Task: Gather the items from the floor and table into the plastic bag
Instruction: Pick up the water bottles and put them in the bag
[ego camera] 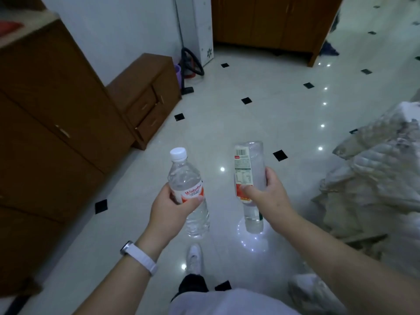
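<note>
Head view: the left hand [168,208] wraps its fingers round the labelled middle of a white-capped water bottle [186,178], held cap up just ahead of the white sneaker [194,258]. The right hand [268,194] grips a second clear water bottle [248,164] by its label, ahead and right of the sneaker, barcode end uppermost.

Floor [261,114] lane open straight ahead of left hand [172,208] gripping capped bottle [185,178] and right hand [268,192] gripping other bottle [250,160]; tall cabinet [45,133] and drawer unit [147,92] block left, crumpled heap [375,178] crowds right, vacuum hose [193,62] and wardrobe [272,21] close far end.
</note>
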`<control>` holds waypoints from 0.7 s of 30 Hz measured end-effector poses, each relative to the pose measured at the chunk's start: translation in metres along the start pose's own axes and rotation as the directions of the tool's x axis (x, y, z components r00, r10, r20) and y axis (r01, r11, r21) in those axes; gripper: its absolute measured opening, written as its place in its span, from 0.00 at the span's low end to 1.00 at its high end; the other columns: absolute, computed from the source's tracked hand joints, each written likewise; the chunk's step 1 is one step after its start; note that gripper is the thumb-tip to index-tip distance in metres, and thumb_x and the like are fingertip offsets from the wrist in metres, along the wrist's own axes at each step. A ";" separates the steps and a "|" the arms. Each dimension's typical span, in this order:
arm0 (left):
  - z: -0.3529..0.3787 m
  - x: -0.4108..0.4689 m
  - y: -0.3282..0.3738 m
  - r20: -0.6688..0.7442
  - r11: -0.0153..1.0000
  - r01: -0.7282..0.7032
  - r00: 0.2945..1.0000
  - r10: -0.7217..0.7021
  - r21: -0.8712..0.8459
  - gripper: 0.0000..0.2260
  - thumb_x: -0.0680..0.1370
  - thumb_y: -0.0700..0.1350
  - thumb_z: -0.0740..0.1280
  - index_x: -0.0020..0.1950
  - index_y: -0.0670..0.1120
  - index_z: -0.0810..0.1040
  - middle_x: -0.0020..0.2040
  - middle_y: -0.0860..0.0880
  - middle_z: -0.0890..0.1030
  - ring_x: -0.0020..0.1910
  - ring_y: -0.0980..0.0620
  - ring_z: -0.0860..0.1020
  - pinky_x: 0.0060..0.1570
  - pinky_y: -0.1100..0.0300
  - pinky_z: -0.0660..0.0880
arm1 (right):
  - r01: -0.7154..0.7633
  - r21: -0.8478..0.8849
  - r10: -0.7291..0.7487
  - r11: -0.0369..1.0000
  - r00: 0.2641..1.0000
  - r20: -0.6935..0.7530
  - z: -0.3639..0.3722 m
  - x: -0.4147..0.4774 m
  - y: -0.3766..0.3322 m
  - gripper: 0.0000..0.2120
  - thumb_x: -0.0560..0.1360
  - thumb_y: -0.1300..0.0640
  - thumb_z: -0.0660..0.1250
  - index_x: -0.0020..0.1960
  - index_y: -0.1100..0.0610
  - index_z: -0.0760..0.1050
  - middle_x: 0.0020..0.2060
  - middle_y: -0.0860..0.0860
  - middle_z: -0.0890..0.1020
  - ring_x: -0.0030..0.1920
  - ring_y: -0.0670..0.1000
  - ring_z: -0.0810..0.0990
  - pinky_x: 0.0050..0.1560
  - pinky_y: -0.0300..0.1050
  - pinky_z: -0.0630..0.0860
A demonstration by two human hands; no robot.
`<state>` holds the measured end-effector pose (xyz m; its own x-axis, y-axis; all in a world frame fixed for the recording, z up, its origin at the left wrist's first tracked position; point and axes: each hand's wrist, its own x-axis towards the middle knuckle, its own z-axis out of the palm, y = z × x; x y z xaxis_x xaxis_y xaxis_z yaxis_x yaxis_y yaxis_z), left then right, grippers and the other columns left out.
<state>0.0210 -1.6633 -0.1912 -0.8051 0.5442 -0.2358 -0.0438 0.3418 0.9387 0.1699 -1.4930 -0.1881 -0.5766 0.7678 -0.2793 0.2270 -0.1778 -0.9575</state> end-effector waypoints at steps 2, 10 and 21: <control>-0.008 0.041 0.006 0.042 1.000 -0.007 0.999 0.008 -0.014 0.17 0.69 0.40 0.79 0.54 0.50 0.80 0.46 0.55 0.86 0.43 0.60 0.83 0.40 0.69 0.76 | -0.019 0.024 0.020 1.000 0.998 -0.064 0.017 0.026 -0.013 0.21 0.70 0.65 0.73 0.59 0.54 0.73 0.50 0.51 0.83 0.43 0.43 0.83 0.33 0.35 0.78; -0.016 0.202 0.055 0.254 0.996 -0.083 0.963 0.089 -0.033 0.18 0.69 0.40 0.78 0.56 0.50 0.79 0.48 0.52 0.85 0.47 0.54 0.84 0.49 0.57 0.79 | 0.045 -0.012 -0.047 0.999 0.960 -0.277 0.058 0.117 -0.077 0.20 0.69 0.65 0.74 0.57 0.53 0.72 0.47 0.49 0.82 0.37 0.37 0.81 0.31 0.32 0.76; 0.112 0.331 0.093 0.478 1.000 -0.018 0.878 0.013 0.006 0.17 0.69 0.37 0.77 0.55 0.48 0.80 0.48 0.51 0.86 0.47 0.52 0.84 0.49 0.57 0.79 | -0.053 0.024 0.058 0.998 0.853 -0.519 -0.016 0.234 -0.066 0.24 0.68 0.60 0.76 0.60 0.52 0.71 0.48 0.46 0.82 0.45 0.43 0.83 0.45 0.39 0.81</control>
<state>-0.1836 -1.3655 -0.2105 -0.4253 0.8485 -0.3148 -0.0261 0.3362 0.9414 0.0324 -1.2915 -0.1892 -0.0712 0.9639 -0.2565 0.2388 -0.2332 -0.9426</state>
